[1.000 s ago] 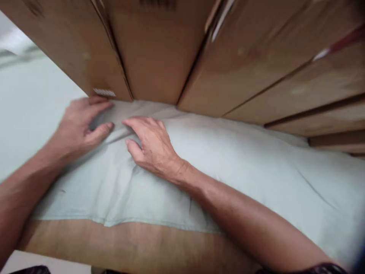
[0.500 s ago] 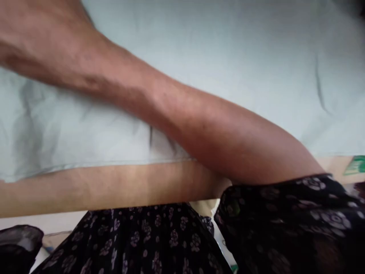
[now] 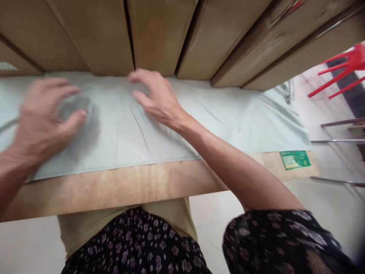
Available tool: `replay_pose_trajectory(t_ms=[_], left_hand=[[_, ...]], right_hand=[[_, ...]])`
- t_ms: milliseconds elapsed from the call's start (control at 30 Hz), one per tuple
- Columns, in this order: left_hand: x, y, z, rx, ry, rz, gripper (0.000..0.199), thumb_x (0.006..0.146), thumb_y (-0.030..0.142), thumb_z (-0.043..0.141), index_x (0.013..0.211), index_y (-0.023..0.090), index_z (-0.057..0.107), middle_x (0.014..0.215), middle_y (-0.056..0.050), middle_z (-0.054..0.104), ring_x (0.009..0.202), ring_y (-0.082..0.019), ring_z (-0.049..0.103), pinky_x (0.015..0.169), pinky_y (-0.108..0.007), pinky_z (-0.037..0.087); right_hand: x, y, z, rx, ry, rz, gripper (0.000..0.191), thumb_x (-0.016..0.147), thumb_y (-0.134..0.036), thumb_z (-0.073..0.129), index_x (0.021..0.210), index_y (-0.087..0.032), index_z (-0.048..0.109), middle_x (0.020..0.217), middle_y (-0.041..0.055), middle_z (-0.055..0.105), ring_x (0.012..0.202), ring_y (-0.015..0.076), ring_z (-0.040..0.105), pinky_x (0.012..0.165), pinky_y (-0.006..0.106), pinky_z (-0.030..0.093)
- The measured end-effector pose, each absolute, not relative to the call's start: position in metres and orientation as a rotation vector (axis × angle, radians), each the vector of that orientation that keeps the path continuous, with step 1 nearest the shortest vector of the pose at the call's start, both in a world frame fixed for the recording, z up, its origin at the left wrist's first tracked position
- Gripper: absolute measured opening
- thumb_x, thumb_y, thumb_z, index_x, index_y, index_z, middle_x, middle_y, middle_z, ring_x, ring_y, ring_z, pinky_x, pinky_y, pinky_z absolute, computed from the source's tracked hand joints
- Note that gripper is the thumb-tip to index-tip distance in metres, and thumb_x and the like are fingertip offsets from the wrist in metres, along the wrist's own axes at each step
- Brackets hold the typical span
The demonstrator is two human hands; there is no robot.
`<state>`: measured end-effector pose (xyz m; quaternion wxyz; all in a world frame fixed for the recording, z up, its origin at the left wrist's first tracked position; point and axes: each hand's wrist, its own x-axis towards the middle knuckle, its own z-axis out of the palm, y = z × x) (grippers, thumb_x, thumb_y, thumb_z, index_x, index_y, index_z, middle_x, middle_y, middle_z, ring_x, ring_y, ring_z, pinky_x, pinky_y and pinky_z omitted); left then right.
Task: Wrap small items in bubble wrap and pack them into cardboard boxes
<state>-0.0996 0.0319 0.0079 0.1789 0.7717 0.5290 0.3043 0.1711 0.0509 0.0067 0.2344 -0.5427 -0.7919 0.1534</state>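
Observation:
A pale green cloth (image 3: 176, 146) lies spread along a wooden table (image 3: 119, 186). Over its left part is my left hand (image 3: 48, 114), blurred, with fingers and thumb apart and nothing between them. My right hand (image 3: 156, 97) is over the middle of the cloth, close to the row of brown boxes (image 3: 159, 34) at the back. Its fingers are curved and apart, holding nothing. Whether either hand touches the cloth I cannot tell.
A green and yellow label (image 3: 295, 160) is on the table's right end. Beyond it, a red plastic chair (image 3: 349, 64) and metal legs stand over the pale floor. The boxes line the cloth's far edge.
The view has shifted, bringing the boxes, the chair and both hands into sight. Earlier only one forearm stretched across the cloth toward the upper left.

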Motion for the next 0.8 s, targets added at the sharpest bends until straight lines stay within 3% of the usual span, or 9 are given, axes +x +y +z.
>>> replay_pose_trajectory(t_ms=[33, 167, 267, 333, 400, 467, 533, 667, 800], left_hand=[[-0.087, 0.031, 0.005, 2.305, 1.432, 0.841, 0.042, 0.084, 0.036, 0.078, 0.125, 0.028, 0.070, 0.148, 0.000, 0.060, 0.144, -0.034, 0.047, 0.129, -0.058, 0.030], [-0.015, 0.029, 0.017, 2.419, 1.239, 0.767, 0.037, 0.082, 0.023, 0.072, 0.118, 0.018, 0.074, 0.141, -0.015, 0.066, 0.136, -0.036, 0.058, 0.119, -0.061, 0.044], [0.048, 0.047, 0.024, 2.563, 1.137, 0.496, 0.041, 0.090, 0.026, 0.065, 0.129, 0.016, 0.070, 0.152, -0.011, 0.061, 0.143, -0.030, 0.053, 0.119, -0.053, 0.043], [0.080, 0.064, 0.020, 2.620, 1.064, 0.440, 0.050, 0.102, 0.033, 0.042, 0.145, 0.012, 0.058, 0.158, -0.003, 0.055, 0.145, -0.028, 0.049, 0.117, -0.047, 0.040], [0.097, 0.070, 0.023, 2.568, 1.031, 0.501, 0.055, 0.107, 0.039, 0.027, 0.144, 0.013, 0.057, 0.154, 0.001, 0.059, 0.142, -0.028, 0.051, 0.116, -0.049, 0.039], [0.094, 0.064, 0.034, 2.449, 1.017, 0.585, 0.040, 0.105, 0.036, 0.047, 0.135, 0.016, 0.065, 0.150, -0.009, 0.064, 0.140, -0.027, 0.057, 0.122, -0.053, 0.039], [0.068, 0.061, 0.040, 2.325, 1.081, 0.708, 0.037, 0.101, 0.038, 0.057, 0.133, 0.022, 0.067, 0.148, -0.008, 0.065, 0.139, -0.032, 0.058, 0.122, -0.057, 0.041], [0.028, 0.069, 0.019, 2.317, 1.259, 0.727, 0.041, 0.101, 0.048, 0.051, 0.132, 0.027, 0.066, 0.134, -0.007, 0.071, 0.130, -0.036, 0.062, 0.117, -0.059, 0.046], [0.072, 0.056, 0.007, 2.223, 1.130, 0.809, 0.045, 0.102, 0.047, 0.044, 0.130, 0.019, 0.065, 0.131, -0.012, 0.073, 0.122, -0.030, 0.067, 0.111, -0.050, 0.053]], right_hand=[[0.197, 0.045, 0.002, -1.551, -2.148, 0.366, 0.045, 0.091, -0.013, 0.056, 0.133, -0.025, 0.066, 0.144, 0.0000, 0.067, 0.138, 0.0214, 0.058, 0.122, 0.045, 0.044], [0.270, 0.033, -0.022, -1.545, -2.074, 0.212, 0.034, 0.093, -0.029, 0.058, 0.122, -0.018, 0.072, 0.137, 0.0150, 0.071, 0.132, 0.0360, 0.064, 0.114, 0.063, 0.047], [0.294, 0.042, -0.047, -1.407, -1.951, 0.181, 0.035, 0.098, -0.054, 0.052, 0.113, -0.032, 0.075, 0.133, 0.0107, 0.073, 0.128, 0.0365, 0.066, 0.110, 0.066, 0.043], [0.296, 0.047, -0.053, -1.434, -1.941, 0.156, 0.044, 0.100, -0.062, 0.044, 0.116, -0.035, 0.074, 0.132, 0.0063, 0.073, 0.131, 0.0365, 0.064, 0.108, 0.065, 0.041], [0.286, 0.042, -0.038, -1.492, -1.986, 0.213, 0.045, 0.100, -0.056, 0.044, 0.119, -0.028, 0.074, 0.128, 0.0089, 0.074, 0.127, 0.0359, 0.065, 0.104, 0.060, 0.045], [0.258, 0.033, -0.009, -1.540, -2.049, 0.366, 0.036, 0.098, -0.038, 0.053, 0.119, -0.019, 0.075, 0.126, 0.0125, 0.074, 0.122, 0.0327, 0.067, 0.103, 0.051, 0.049], [0.220, 0.036, 0.008, -1.572, -2.084, 0.474, 0.034, 0.094, -0.025, 0.058, 0.123, -0.015, 0.073, 0.133, 0.0136, 0.071, 0.126, 0.0318, 0.064, 0.108, 0.049, 0.047], [0.188, 0.051, -0.001, -1.472, -2.117, 0.424, 0.039, 0.099, -0.023, 0.055, 0.136, -0.018, 0.065, 0.152, 0.0086, 0.060, 0.142, 0.0262, 0.051, 0.119, 0.044, 0.039], [0.230, 0.027, -0.006, -1.563, -2.088, 0.444, 0.038, 0.093, -0.018, 0.055, 0.128, -0.011, 0.069, 0.141, 0.0147, 0.067, 0.135, 0.0314, 0.056, 0.116, 0.049, 0.042]])
